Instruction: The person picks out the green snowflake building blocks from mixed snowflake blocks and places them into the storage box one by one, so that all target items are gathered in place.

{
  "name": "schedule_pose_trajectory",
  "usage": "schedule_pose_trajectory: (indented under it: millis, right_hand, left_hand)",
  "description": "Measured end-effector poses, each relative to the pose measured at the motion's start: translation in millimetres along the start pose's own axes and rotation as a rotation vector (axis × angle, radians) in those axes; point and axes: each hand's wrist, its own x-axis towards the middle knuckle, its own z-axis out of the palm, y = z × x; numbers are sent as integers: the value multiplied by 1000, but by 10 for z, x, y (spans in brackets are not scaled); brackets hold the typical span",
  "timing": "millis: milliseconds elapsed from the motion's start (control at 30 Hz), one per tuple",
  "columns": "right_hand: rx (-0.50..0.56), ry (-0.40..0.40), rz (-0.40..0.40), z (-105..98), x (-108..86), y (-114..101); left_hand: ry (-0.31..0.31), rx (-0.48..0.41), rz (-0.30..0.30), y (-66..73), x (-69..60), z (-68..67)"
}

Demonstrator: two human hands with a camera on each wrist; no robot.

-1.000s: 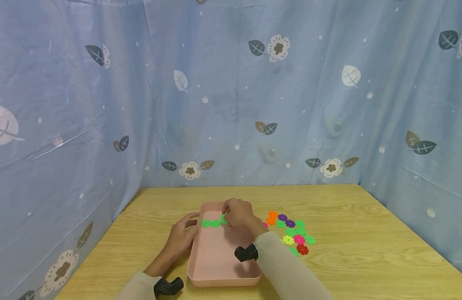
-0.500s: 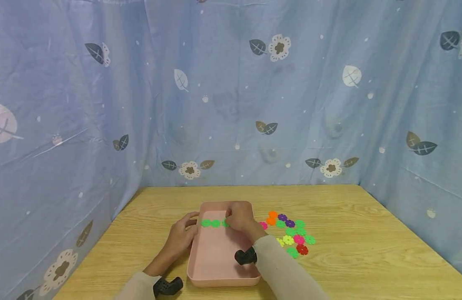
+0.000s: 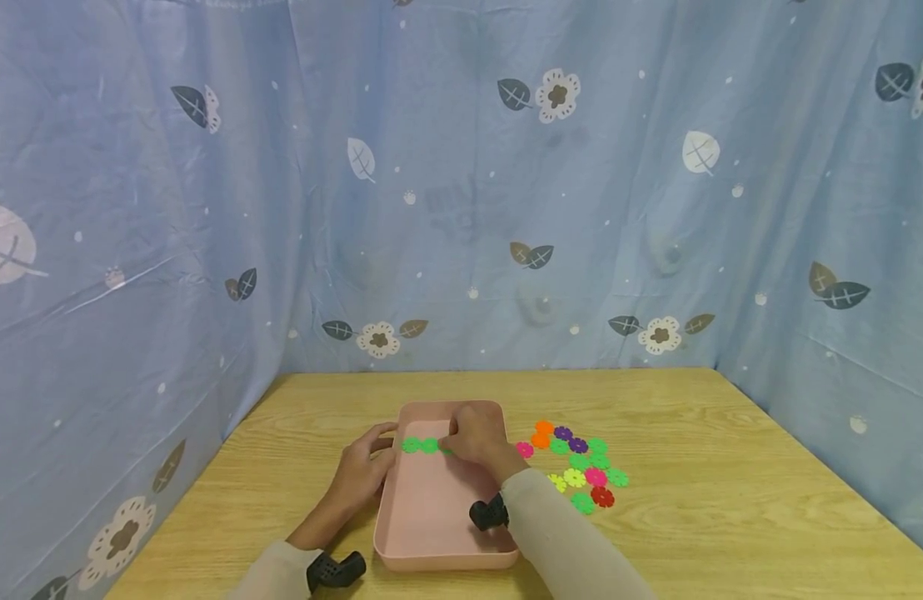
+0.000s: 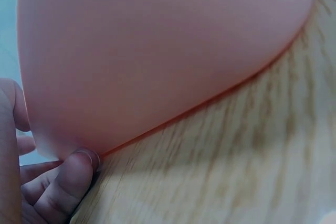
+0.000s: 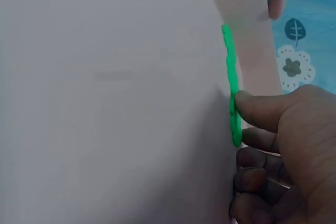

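Note:
My left hand (image 3: 360,469) holds the left side of a pink rectangular tray (image 3: 439,563); its fingertips (image 4: 79,169) touch the tray's outer wall (image 4: 157,56) in the left wrist view. Inside the tray, toward the far end, green flower-shaped plastic discs (image 3: 429,446) lie in a row running from the left wall. My right hand (image 3: 476,437) pinches the green disc at the row's right end, which its fingers mostly cover. In the right wrist view the green discs (image 5: 231,66) appear nearly edge-on, with the right thumb (image 5: 257,109) against them.
To the right of the tray, several flower discs lie on the wooden table (image 3: 701,500): orange (image 3: 544,427), purple (image 3: 578,446), pink (image 3: 596,477), yellow (image 3: 575,477), red (image 3: 602,497) and more green. A blue patterned curtain (image 3: 461,183) surrounds the table's back and sides.
My right hand first shifts slightly right, then back left and lower over the row's right end, keeping the green disc. The left hand stays on the tray.

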Motion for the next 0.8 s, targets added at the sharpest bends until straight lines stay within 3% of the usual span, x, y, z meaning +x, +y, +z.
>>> schedule_pose_trajectory:
  millis: [467,800]
  right_hand:
    - [10,-35,23,17,48,17]
    - [-13,-27,22,2,42,10]
  left_hand:
    - [7,10,17,5,0,-7]
    - [5,-12,-7,2,4,3]
